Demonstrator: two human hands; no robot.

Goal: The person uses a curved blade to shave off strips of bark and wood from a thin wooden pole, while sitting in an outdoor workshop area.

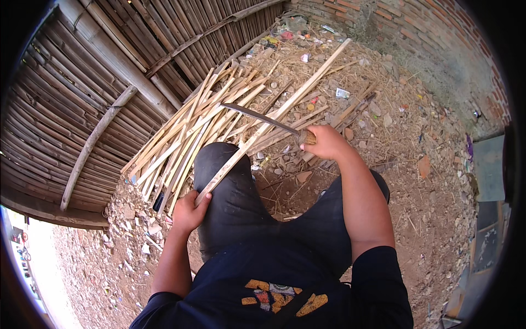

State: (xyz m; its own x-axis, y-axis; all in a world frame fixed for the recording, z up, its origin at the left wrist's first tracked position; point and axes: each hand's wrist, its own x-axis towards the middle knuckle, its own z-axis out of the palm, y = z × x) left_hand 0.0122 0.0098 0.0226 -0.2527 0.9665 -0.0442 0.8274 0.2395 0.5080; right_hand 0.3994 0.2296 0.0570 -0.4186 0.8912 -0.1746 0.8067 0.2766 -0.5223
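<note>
My left hand (192,208) grips the near end of a long pale wooden strip (274,120), which slants across my left thigh and reaches toward the upper right. In my right hand (326,142) is the worn handle of a long, dark-bladed knife (256,115). Its blade extends to the upper left, crossing the held strip; whether it touches the wood I cannot tell. A loose pile of pale strips (181,131) lies on the ground beyond my left knee.
A bamboo slat wall (76,137) with pole braces rises at the left. A brick wall (394,24) runs along the back and right. Straw, stones and litter cover the dirt ground (416,219). Grey panels (487,170) stand at the right edge.
</note>
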